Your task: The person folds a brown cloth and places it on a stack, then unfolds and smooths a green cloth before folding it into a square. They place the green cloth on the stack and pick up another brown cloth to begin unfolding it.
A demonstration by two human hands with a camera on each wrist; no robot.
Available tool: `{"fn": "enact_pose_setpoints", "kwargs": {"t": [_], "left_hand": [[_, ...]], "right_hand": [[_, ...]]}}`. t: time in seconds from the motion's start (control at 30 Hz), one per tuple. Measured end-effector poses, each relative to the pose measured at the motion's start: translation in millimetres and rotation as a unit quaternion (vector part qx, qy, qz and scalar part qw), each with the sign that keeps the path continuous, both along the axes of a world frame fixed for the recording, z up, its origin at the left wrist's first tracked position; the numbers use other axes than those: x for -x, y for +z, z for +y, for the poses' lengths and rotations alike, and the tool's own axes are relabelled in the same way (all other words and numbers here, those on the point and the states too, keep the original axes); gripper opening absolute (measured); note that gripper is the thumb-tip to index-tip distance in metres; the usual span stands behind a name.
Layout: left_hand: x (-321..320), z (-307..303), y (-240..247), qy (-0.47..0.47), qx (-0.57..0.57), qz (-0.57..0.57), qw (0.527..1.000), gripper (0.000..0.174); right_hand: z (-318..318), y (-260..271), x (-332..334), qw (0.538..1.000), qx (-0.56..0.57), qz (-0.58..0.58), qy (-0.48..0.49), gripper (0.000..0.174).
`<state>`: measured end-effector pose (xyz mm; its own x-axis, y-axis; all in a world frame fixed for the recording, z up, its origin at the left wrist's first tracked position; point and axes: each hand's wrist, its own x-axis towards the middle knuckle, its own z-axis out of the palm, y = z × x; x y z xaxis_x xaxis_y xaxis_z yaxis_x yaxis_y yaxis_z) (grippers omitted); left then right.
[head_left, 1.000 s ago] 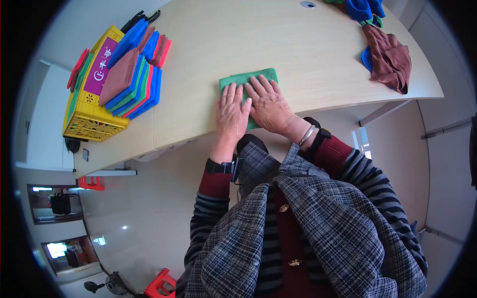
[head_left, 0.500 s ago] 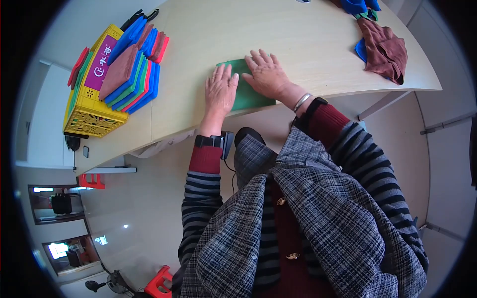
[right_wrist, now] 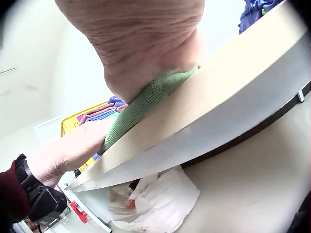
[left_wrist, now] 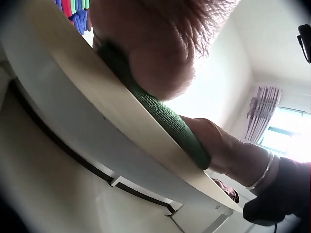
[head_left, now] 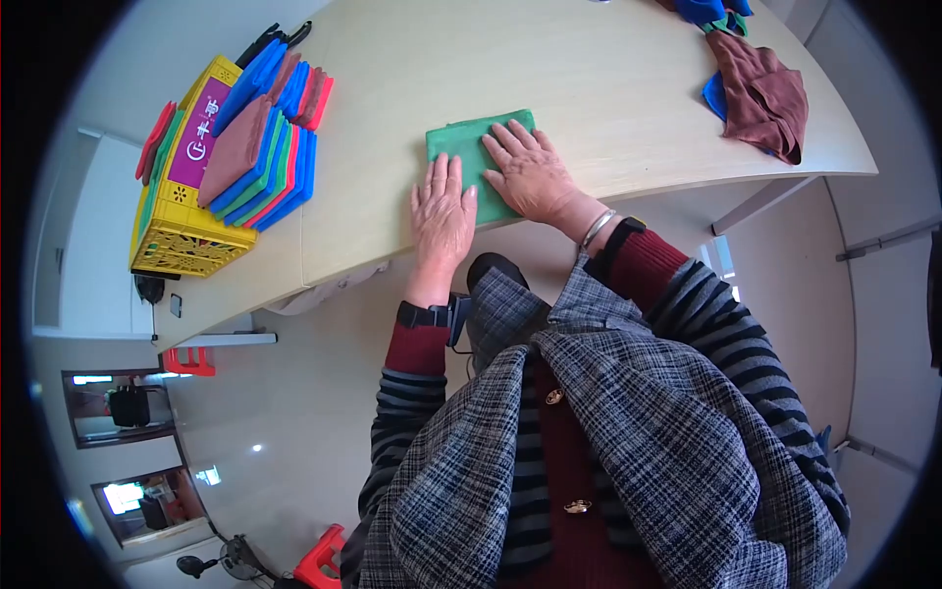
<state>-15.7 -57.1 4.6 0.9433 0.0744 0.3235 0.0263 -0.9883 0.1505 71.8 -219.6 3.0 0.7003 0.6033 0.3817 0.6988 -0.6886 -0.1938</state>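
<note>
A folded green cloth (head_left: 478, 147) lies flat on the table, close to its front edge. My left hand (head_left: 444, 218) rests along the cloth's left side with straight fingers. Across its right side lies my right hand (head_left: 534, 173), fingers spread and pointing away from me. Between the two hands the green surface shows. In the left wrist view the cloth (left_wrist: 170, 124) appears as a thick folded edge under the heel of the hand. The right wrist view shows the same cloth (right_wrist: 141, 104) beneath the right palm.
To the left, a yellow crate (head_left: 191, 245) stands beside a stack of folded brown, blue, green and red cloths (head_left: 240, 162). Crumpled brown cloth (head_left: 765, 103) lies at the table's right, with blue cloths (head_left: 699, 10) behind it. A white bag (right_wrist: 163, 201) hangs below the tabletop.
Both hands have moved apart, from side by side in the cloth's middle to its left and right sides. The cloth has shifted slightly to the left and away in the head view.
</note>
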Motion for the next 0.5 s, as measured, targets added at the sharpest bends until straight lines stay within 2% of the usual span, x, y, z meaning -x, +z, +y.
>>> {"fn": "enact_pose_setpoints", "kwargs": {"t": [0.17, 0.3, 0.4, 0.5], "left_hand": [[14, 5, 8, 0.029, -0.003, 0.029, 0.999, 0.055], [19, -1, 16, 0.057, -0.081, -0.013, 0.995, 0.054], [17, -26, 14, -0.026, -0.051, -0.053, 0.997, 0.053], [14, -32, 1, -0.021, -0.035, -0.068, 0.997, 0.054]], "right_hand": [[-15, 4, 1, 1.000, 0.012, -0.005, -0.012, 0.059], [-18, 15, -2, 0.999, 0.026, -0.012, -0.021, 0.059], [-4, 21, 12, 0.999, 0.041, -0.007, -0.004, 0.058], [8, 20, 16, 0.998, 0.062, -0.012, 0.026, 0.056]]}}
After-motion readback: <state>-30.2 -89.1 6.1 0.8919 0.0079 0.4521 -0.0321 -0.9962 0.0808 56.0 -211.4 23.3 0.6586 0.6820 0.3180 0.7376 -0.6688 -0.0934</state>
